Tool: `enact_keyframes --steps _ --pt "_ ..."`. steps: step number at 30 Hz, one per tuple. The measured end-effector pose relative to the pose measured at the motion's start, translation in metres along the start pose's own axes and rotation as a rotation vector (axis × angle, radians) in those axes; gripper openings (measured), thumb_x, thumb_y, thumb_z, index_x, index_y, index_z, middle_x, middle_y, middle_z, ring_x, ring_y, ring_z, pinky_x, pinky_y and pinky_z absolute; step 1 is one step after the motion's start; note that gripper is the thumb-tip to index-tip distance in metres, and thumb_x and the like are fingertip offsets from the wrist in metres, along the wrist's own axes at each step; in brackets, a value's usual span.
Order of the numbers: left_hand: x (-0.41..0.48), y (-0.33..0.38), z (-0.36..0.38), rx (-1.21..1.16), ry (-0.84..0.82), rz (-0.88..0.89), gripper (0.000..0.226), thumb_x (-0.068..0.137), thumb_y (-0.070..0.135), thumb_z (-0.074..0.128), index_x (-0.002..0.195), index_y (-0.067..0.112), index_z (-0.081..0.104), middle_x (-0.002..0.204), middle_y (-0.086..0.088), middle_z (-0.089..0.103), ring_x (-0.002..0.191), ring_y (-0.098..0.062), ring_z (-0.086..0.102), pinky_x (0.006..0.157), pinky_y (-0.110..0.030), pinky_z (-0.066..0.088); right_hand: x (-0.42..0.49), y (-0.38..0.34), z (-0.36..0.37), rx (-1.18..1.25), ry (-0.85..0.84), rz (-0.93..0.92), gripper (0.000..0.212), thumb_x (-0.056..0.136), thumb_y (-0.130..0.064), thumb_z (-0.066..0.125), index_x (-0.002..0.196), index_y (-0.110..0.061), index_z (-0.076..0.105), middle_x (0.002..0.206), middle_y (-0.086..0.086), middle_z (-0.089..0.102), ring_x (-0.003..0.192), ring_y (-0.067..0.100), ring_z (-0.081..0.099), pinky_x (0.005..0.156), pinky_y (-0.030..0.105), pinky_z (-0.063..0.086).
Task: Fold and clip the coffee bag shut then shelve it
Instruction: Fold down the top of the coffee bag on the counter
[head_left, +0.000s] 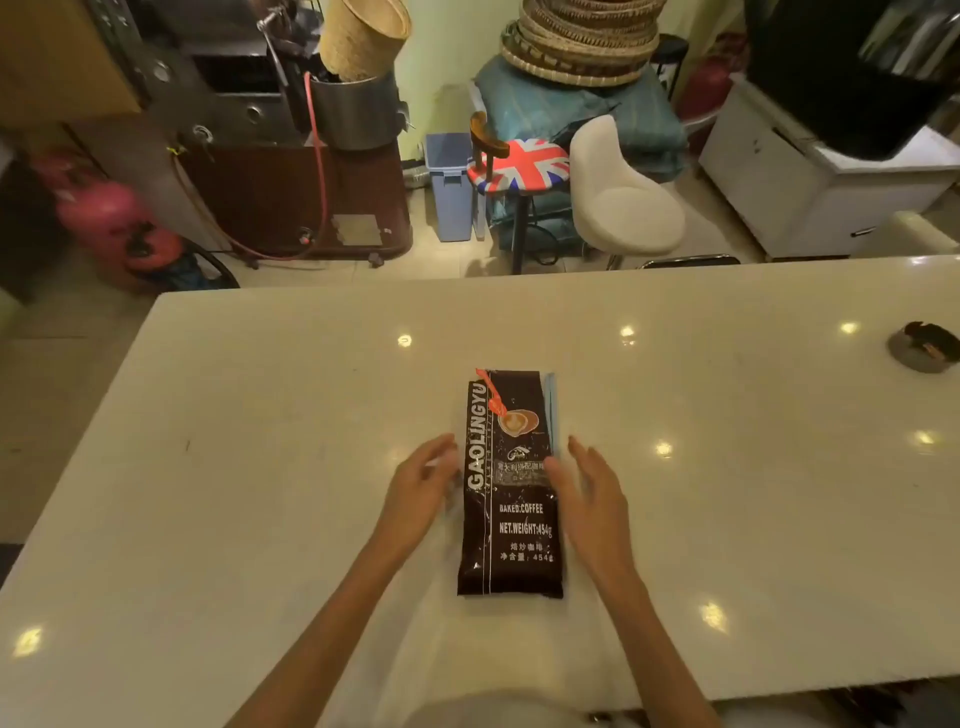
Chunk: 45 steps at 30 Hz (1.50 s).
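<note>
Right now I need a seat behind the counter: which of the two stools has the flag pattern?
The left stool, its round seat printed with a Union Jack; the stool on its right is plain white with a moulded back.

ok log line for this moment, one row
coffee bag flat on table | left hand open beside it | right hand open beside it | no grip | clip not seen

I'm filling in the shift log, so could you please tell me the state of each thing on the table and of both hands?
Coffee bag: lying flat on the table, label up, top end pointing away, not yet folded.
Blue clip: lying along the bag's right edge, not clamped across its top.
Left hand: open, beside the bag's left edge.
Right hand: open, at the bag's right edge.
Ashtray: at the table's far right, apart from the bag.
</note>
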<state>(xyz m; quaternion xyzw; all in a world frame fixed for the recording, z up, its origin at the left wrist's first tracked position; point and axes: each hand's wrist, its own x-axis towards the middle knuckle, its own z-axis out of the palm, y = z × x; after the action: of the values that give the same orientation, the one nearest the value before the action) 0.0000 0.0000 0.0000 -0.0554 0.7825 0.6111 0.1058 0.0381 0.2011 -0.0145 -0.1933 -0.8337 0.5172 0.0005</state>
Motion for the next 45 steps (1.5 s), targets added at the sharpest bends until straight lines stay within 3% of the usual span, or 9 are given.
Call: enact_keyframes --steps 3,9,16,21,24,34,38,41,45 --pt "0.001 0.009 0.013 -0.102 -0.028 -0.085 0.029 0.099 0.018 0.058 0.127 0.02 0.06 0.123 -0.006 0.067 0.099 -0.011 0.068 0.068 -0.017 0.057 -0.007 -0.007 0.012 0.008 0.041 -0.039 0.045 0.093 -0.046 0.061 0.133 -0.027 0.061 0.15 0.008 0.046 0.14 0.024 0.039 0.111 0.046 0.038" --pt "-0.007 0.043 -0.003 -0.151 0.159 0.119 0.016 0.09 0.012 0.069 0.096 0.027 0.066 0.089 0.006 0.076 0.084 -0.005 0.071 0.066 -0.014 0.055 -0.014 -0.03 -0.001 0.461 0.061 -0.094 0.014 0.088 -0.012 0.072 0.097 -0.022 0.076 0.118 -0.009 0.073 0.116 0.01 0.064 0.091 0.031 0.056" --pt "-0.025 0.05 -0.017 -0.059 0.183 0.211 0.031 0.087 -0.003 0.067 0.077 0.026 0.066 0.081 0.013 0.075 0.081 -0.004 0.07 0.067 -0.014 0.054 -0.02 -0.032 -0.01 0.414 0.053 -0.212 0.043 0.088 -0.002 0.068 0.076 -0.043 0.066 0.1 -0.026 0.074 0.107 0.001 0.065 0.071 0.017 0.059" --pt "-0.029 0.042 -0.013 -0.079 0.204 0.21 0.042 0.084 -0.009 0.069 0.069 0.029 0.062 0.081 0.008 0.075 0.083 -0.011 0.071 0.068 -0.021 0.057 -0.017 -0.027 -0.014 0.335 0.04 -0.286 0.038 0.088 0.006 0.065 0.08 -0.031 0.063 0.103 -0.022 0.073 0.109 0.007 0.065 0.072 0.016 0.058" --pt "-0.03 0.041 -0.012 -0.078 0.19 0.282 0.049 0.083 -0.012 0.069 0.07 0.035 0.063 0.084 0.01 0.076 0.084 -0.008 0.071 0.067 -0.013 0.054 -0.017 -0.026 -0.021 0.252 0.054 -0.405 0.039 0.088 0.009 0.064 0.084 -0.029 0.061 0.11 -0.017 0.069 0.107 0.002 0.066 0.074 0.018 0.059" --pt "-0.02 0.04 -0.011 -0.105 0.088 0.339 0.034 0.091 0.003 0.064 0.095 0.036 0.066 0.105 -0.004 0.069 0.102 -0.022 0.067 0.086 -0.029 0.057 -0.005 -0.019 -0.012 0.395 -0.021 -0.312 0.009 0.091 0.002 0.064 0.094 -0.007 0.064 0.11 0.005 0.07 0.105 0.015 0.067 0.075 0.016 0.056" --pt "-0.008 0.044 -0.009 -0.08 -0.016 0.345 0.023 0.091 0.033 0.058 0.11 0.045 0.06 0.119 -0.001 0.064 0.113 -0.017 0.062 0.094 -0.026 0.05 0.005 -0.034 -0.003 0.396 -0.048 -0.288 0.016 0.092 -0.017 0.067 0.104 -0.026 0.063 0.102 -0.018 0.071 0.102 0.005 0.067 0.082 0.014 0.055" --pt "0.009 0.047 -0.007 -0.081 -0.039 0.299 0.009 0.094 0.026 0.057 0.101 0.029 0.063 0.099 0.016 0.072 0.097 -0.005 0.068 0.079 -0.017 0.054 0.022 -0.045 -0.001 0.384 -0.011 -0.258 0.014 0.092 -0.02 0.068 0.088 -0.03 0.058 0.092 -0.021 0.072 0.091 0.004 0.07 0.07 0.014 0.056" --pt "0.033 0.044 -0.004 -0.067 0.152 0.204 0.022 0.097 0.004 0.057 0.076 0.011 0.054 0.08 0.0 0.072 0.075 -0.006 0.069 0.062 -0.021 0.058 0.047 -0.053 0.002 0.335 -0.038 -0.256 0.024 0.087 -0.018 0.074 0.074 -0.024 0.055 0.084 -0.016 0.074 0.084 0.003 0.071 0.063 0.017 0.058"
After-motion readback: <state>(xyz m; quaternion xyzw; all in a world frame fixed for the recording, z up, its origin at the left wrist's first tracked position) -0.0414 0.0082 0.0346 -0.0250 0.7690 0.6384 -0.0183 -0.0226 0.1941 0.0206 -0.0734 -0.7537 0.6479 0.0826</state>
